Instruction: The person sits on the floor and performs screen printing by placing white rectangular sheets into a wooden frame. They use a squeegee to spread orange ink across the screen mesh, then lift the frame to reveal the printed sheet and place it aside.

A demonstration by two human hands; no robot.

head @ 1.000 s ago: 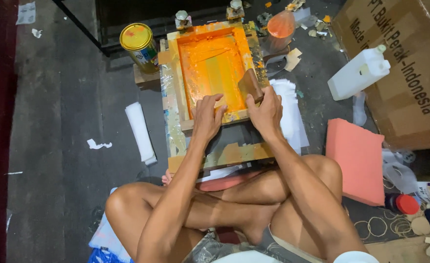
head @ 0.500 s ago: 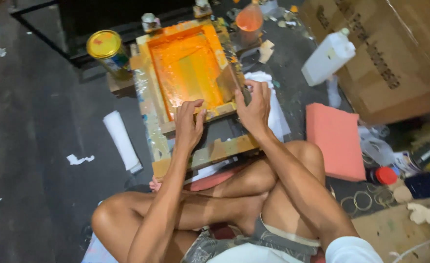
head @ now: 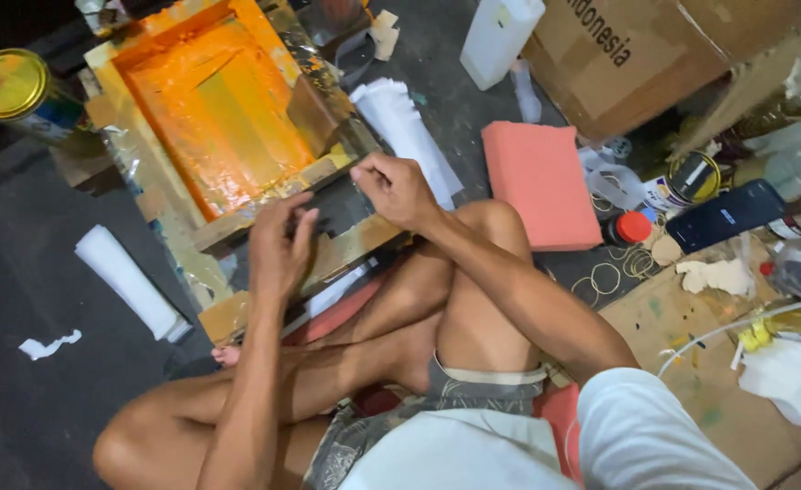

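I sit cross-legged on the floor before a wooden screen-printing frame (head: pixel 237 227) whose mesh is coated in orange ink (head: pixel 210 118). A brown squeegee (head: pixel 314 113) leans inside the frame at its right side, with no hand on it. My left hand (head: pixel 278 249) lies at the frame's near edge, bent fingertips touching a dark sheet (head: pixel 337 213) between frame and paint-stained base board (head: pixel 346 249). My right hand (head: pixel 396 186) has its fingers pinched on that sheet's upper right edge.
A paint can with a yellow lid (head: pixel 6 86) stands far left, a white roll (head: pixel 128 281) lies on the floor. Right of the frame: white sheets (head: pixel 405 132), a pink foam block (head: pixel 541 181), a white jug (head: pixel 500 27), a cardboard box (head: pixel 636 63), small cans, rubber bands (head: pixel 609 272).
My right hand has let go of the squeegee, which now leans in the frame. Both hands came down off the frame's edge to the dark sheet. The view moved closer and rightward.
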